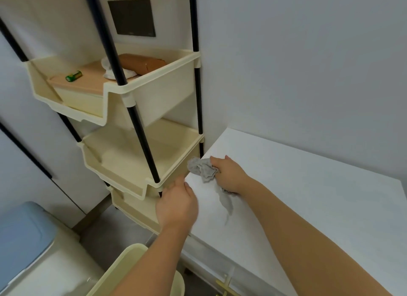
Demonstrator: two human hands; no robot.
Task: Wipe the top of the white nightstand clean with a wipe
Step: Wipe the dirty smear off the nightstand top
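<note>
Crumpled grey cloth wipe (203,169), right hand (230,174) clamped on it, trails toward white nightstand top's (308,196) front; left hand (176,204) loosely open at left edge.

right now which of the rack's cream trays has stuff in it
The top tray: it holds a green battery, a brown pouch and a white cloth. The tray below looks bare.

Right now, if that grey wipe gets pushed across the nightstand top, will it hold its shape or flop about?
Probably floppy: the wipe sits crumpled in the right hand with a limp tail trailing onto the nightstand. It looks light and thin, so it would likely bunch up unless pressed flat.
</note>
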